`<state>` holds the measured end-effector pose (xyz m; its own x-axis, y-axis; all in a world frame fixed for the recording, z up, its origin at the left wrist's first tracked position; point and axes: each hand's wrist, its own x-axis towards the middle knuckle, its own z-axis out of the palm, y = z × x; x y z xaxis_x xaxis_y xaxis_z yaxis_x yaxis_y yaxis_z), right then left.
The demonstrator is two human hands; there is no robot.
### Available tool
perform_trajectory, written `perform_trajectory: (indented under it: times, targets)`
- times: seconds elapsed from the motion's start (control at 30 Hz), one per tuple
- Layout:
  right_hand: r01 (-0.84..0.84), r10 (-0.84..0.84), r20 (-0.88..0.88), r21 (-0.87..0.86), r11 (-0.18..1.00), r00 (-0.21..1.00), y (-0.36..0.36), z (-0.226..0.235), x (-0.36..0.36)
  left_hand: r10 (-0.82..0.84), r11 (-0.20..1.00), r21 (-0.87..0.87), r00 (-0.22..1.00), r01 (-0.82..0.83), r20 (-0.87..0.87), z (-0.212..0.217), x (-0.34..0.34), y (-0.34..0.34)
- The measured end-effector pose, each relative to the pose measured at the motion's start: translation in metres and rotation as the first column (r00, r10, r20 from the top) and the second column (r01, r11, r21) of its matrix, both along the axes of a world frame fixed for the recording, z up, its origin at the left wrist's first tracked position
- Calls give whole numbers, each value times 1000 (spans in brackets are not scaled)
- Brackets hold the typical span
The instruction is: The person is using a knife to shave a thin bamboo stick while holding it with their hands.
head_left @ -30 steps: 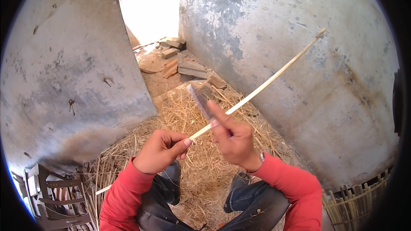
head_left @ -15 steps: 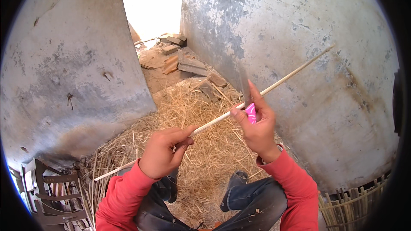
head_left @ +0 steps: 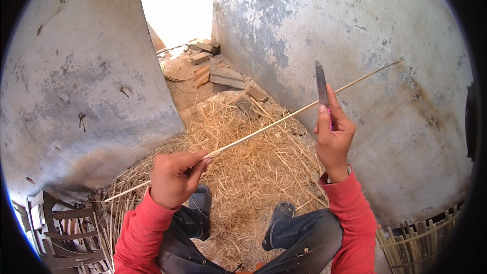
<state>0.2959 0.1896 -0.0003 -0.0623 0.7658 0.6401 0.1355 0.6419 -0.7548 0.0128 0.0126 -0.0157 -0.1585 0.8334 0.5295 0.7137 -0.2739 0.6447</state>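
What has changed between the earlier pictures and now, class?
The right hand has moved right, carrying the knife toward the far end of the bamboo strip. The left hand shifted slightly left, and the strip slants less steeply. Nothing was let go: both grips stayed. The shavings and stacked bricks look unchanged.

Knife handle (head_left: 331,120) mostly behind fingers (head_left: 323,121)
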Motion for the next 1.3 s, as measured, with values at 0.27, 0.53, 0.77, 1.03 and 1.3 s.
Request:
perform_trajectory:
  times: [0.27, 0.53, 0.77, 1.03, 1.3]
  targets:
    - [-181, 163, 184, 90, 979, 969, -26, -14, -34, 32, 999, 20, 996, -31, -87, 6, 28, 6]
    - [-288, 255, 274, 88, 954, 928, -45, -9, -54, 57, 998, 45, 995, -53, -83, 4, 31, 9]
    - [-29, 29, 19, 3, 1000, 999, 10, -5, -16, 169, 982, 132, 947, -137, -274, 7, 24, 0]
    - [-218, 217, 238, -23, 976, 947, -33, -19, -45, 223, 971, 168, 903, -171, -367, 3, 33, 1]
    - [-311, 279, 263, 88, 946, 923, -50, -12, -62, 185, 976, 163, 938, -142, -292, -5, 34, 9]
